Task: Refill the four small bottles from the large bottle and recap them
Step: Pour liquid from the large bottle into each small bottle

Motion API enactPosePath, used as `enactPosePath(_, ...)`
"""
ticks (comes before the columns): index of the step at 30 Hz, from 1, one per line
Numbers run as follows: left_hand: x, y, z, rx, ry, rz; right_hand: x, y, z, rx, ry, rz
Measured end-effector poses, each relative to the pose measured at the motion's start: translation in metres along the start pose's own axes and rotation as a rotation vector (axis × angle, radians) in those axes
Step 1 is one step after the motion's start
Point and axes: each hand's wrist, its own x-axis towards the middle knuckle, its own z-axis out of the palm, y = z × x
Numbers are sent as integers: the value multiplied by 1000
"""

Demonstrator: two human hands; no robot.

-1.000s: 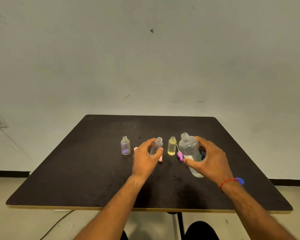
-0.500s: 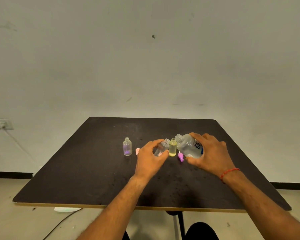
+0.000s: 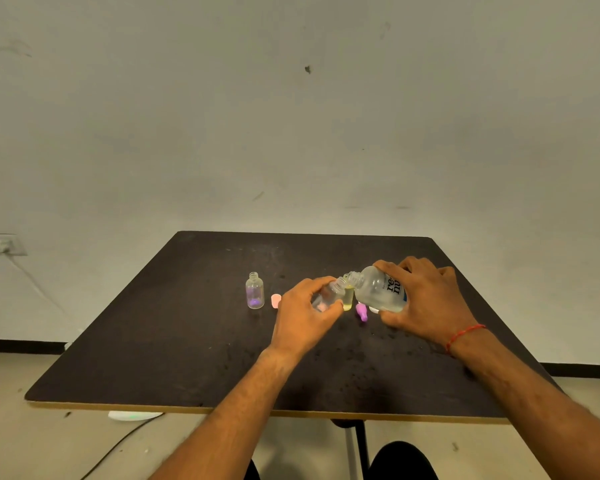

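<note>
My right hand (image 3: pixel 426 303) grips the large clear bottle (image 3: pixel 378 289), tipped left with its open mouth against the neck of a small clear bottle (image 3: pixel 329 296). My left hand (image 3: pixel 302 313) holds that small bottle tilted to the right. Just behind stands a small yellow bottle (image 3: pixel 348 299), partly hidden. A small uncapped bottle with a purple base (image 3: pixel 255 291) stands alone to the left. A pink cap (image 3: pixel 275 301) lies beside my left hand, and a purple cap (image 3: pixel 361 311) lies under the large bottle. I see only three small bottles.
The dark table (image 3: pixel 187 341) has a front edge near my forearms. A white cap-like piece (image 3: pixel 374 309) shows under the large bottle. A wall outlet (image 3: pixel 0 244) and a cable are at the far left.
My right hand lifted the large bottle and tipped it left. My left hand tilted the small clear bottle toward it until the mouths met.
</note>
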Motion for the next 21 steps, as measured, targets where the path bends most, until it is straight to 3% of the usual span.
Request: enactPosePath(21, 1, 2, -1, 61, -17, 57, 10, 1, -23, -218, -18, -98)
